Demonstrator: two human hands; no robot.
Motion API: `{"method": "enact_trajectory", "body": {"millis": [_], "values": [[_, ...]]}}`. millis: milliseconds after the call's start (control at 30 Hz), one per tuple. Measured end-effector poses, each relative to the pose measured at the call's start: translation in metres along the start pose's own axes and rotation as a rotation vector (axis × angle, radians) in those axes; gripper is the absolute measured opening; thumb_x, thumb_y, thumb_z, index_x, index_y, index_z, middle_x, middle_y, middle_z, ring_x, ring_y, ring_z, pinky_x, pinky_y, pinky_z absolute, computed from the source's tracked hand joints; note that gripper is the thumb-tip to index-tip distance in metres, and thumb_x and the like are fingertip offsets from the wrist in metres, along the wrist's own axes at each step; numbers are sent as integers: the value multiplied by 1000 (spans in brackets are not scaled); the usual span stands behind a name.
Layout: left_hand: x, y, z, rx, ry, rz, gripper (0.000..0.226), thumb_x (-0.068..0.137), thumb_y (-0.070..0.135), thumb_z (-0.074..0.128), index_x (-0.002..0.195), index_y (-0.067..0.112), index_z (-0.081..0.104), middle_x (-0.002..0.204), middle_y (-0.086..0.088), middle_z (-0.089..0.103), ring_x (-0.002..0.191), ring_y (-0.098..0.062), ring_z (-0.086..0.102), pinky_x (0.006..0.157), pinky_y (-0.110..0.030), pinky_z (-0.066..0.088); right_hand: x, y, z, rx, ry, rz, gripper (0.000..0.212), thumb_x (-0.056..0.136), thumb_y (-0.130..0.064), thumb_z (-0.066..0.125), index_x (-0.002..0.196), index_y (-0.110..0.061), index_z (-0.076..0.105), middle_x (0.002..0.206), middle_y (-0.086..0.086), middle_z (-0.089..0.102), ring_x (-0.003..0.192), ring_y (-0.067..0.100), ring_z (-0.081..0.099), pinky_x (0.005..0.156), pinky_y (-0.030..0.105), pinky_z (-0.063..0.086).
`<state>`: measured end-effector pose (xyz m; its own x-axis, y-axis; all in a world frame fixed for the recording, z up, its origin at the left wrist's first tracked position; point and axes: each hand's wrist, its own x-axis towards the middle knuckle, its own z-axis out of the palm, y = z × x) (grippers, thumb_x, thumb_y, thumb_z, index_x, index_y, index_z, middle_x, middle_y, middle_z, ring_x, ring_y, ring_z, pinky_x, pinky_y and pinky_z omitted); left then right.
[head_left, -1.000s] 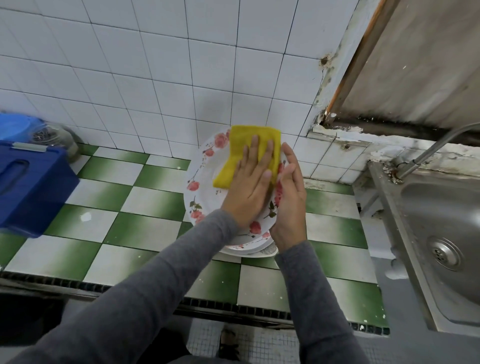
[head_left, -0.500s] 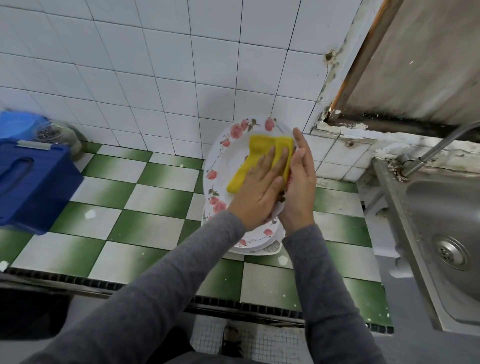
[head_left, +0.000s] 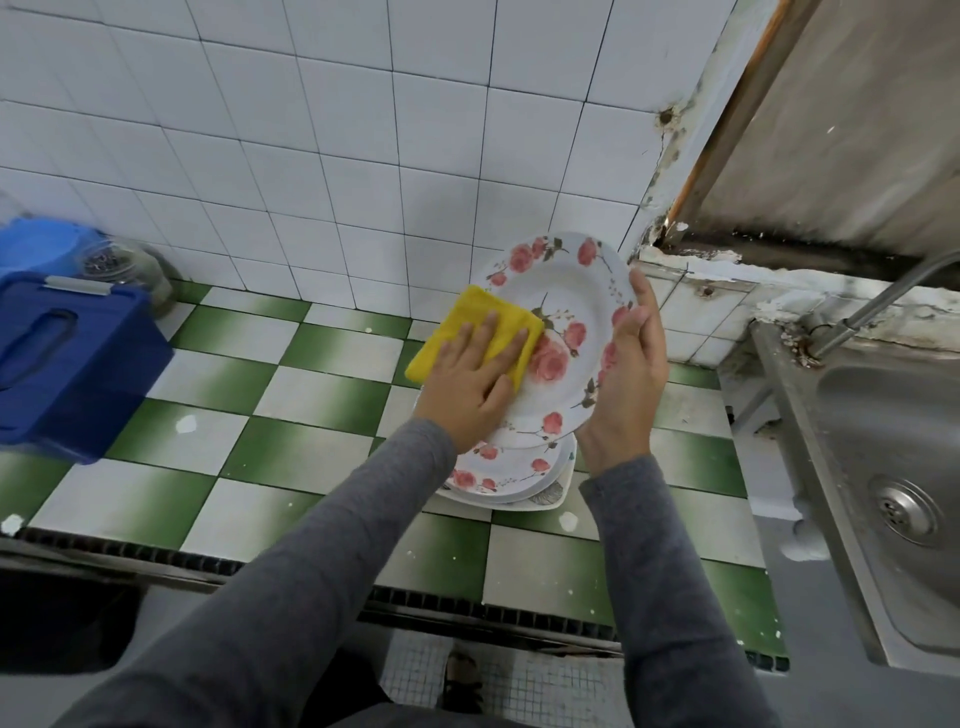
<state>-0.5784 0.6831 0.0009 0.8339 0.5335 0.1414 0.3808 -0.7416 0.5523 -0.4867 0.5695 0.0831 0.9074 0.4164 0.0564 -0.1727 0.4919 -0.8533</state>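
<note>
Presently I am pressing the cloth (head_left: 483, 325) on the tilted plate (head_left: 566, 312) with my flat left hand (head_left: 475, 382), my right hand (head_left: 626, 374) gripping its rim.

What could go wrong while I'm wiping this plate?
The floral plate is tilted in the air, held only at its rim by the right hand; the left hand pressing the yellow cloth might push it loose. It would likely drop onto the stack of plates beneath and chip them.
</note>
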Motion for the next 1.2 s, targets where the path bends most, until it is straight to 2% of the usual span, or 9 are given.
{"method": "enact_trajectory", "body": {"millis": [100, 233, 400, 567, 733, 800, 900, 1000, 1200], "values": [[20, -6, 0, 95, 57, -120, 65, 84, 53, -4, 148, 41, -12, 166, -1, -15, 153, -25, -13, 123, -48, -2, -8, 3, 3, -34, -32, 17, 30, 107, -22, 43, 129, -25, 63, 137, 7, 63, 125, 28, 61, 105, 51, 49], [33, 8, -6, -41, 130, -159, 71, 82, 53, -6, 152, 37, -9, 165, 0, -17, 152, -22, -16, 120, -44, -12, -10, 5, 6, -131, -75, 2, 29, 99, -40, 55, 124, -39, 69, 144, 2, 58, 136, 28, 50, 112, 56, 40], [31, 36, 5, -153, 135, 103, 67, 99, 43, 9, 157, 15, -9, 164, -10, -19, 151, -26, -20, 122, -52, -11, -15, 9, 8, -155, -113, 48, 27, 104, -31, 49, 123, -35, 68, 142, 2, 59, 134, 20, 53, 115, 48, 40], [28, 46, -1, -116, 126, 114, 66, 94, 53, 3, 149, 23, -19, 164, -6, -21, 150, -24, -23, 121, -45, -15, -17, 13, -4, -164, -148, 109, 43, 86, -55, 57, 126, -42, 67, 144, -2, 57, 137, 16, 49, 118, 47, 36], [38, 26, -7, -84, 199, 15, 67, 95, 55, 6, 154, 27, -11, 165, -4, -19, 151, -25, -21, 120, -41, -18, -21, 13, -6, -61, -194, 189, 29, 102, -31, 51, 126, -32, 66, 137, 5, 63, 128, 26, 59, 107, 47, 47], [33, 34, -3, -142, 239, 0, 67, 97, 52, 8, 156, 24, -6, 165, -5, -16, 152, -27, -18, 120, -42, -17, -22, 12, -5, -123, -204, 140, 32, 95, -42, 55, 124, -37, 68, 142, 3, 59, 133, 23, 55, 113, 48, 41], [20, 47, 7, -224, 194, 126, 62, 100, 45, 12, 156, 24, -5, 164, -1, -17, 152, -25, -17, 122, -48, -11, -19, 13, -4, -193, -190, 100, 41, 89, -51, 56, 128, -39, 66, 145, -7, 56, 136, 11, 50, 117, 42, 36], [16, 42, 9, -193, 148, 229, 59, 102, 45, 13, 154, 26, -6, 164, 2, -17, 153, -23, -15, 123, -53, -5, -14, 14, -5, -138, -206, 107, 44, 88, -51, 59, 129, -34, 66, 147, -1, 55, 138, 18, 48, 118, 47, 34], [34, 31, -5, -189, 264, -63, 61, 99, 48, 10, 152, 30, -11, 165, -6, -17, 151, -27, -20, 121, -45, -16, -21, 14, 1, -163, -235, 132, 32, 95, -45, 54, 124, -41, 67, 147, 2, 55, 137, 21, 50, 114, 47, 41]]}}
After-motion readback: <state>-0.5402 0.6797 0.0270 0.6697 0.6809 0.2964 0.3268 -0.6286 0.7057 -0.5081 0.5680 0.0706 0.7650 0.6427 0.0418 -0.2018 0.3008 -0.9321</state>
